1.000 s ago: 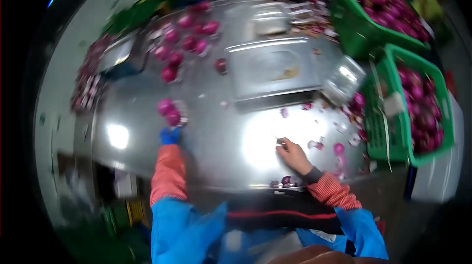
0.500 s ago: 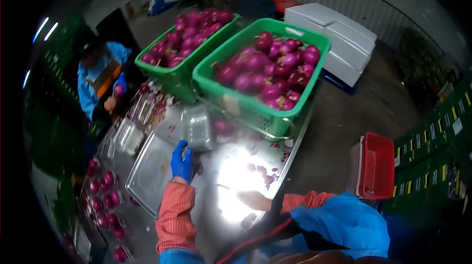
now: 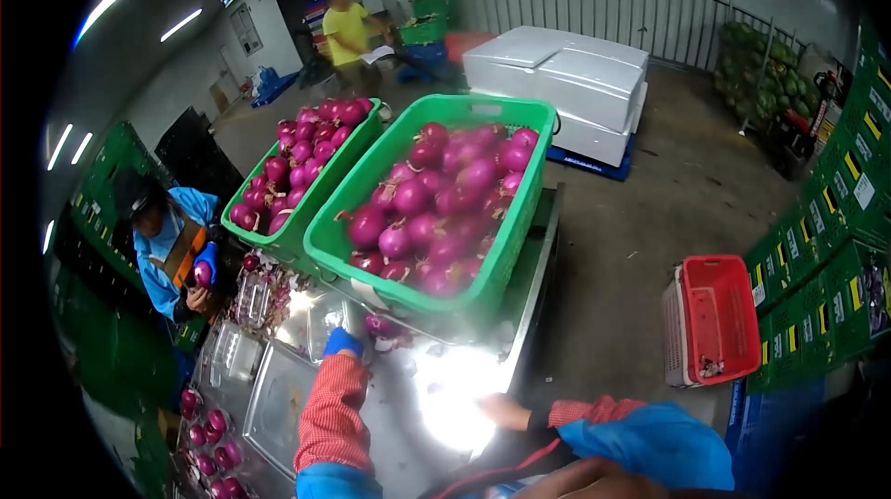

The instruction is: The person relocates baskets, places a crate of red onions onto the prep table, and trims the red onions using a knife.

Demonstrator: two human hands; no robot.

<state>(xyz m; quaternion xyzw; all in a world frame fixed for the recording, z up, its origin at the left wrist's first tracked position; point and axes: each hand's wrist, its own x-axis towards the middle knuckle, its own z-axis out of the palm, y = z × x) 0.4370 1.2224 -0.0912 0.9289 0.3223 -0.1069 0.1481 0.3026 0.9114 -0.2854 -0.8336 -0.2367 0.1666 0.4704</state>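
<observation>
My left hand [image 3: 343, 343], in a blue glove, is at the near edge of a clear plastic container [image 3: 327, 315] on the metal table. Its fingers are foreshortened, so I cannot tell whether they grip the container. A red onion [image 3: 379, 324] lies just right of the container, with loose skins around it. My right hand [image 3: 503, 412] is bare and smeared by motion over the glare on the table; its fingers do not show clearly. Beyond the hands stands a green crate [image 3: 325, 262] full of red onions [image 3: 422, 211].
A second green crate [image 3: 357, 151] of onions stands to the left. Packed onions [image 3: 213, 434] and a large clear tray [image 3: 278, 406] are on the left. A co-worker [image 3: 172, 248] holds an onion. Red basket [image 3: 687, 313] and white boxes [image 3: 557, 63] stand off the table.
The camera view has tilted up, so the crates appear lower. My left hand has moved forward onto the container's edge. My right hand has shifted slightly right over the table.
</observation>
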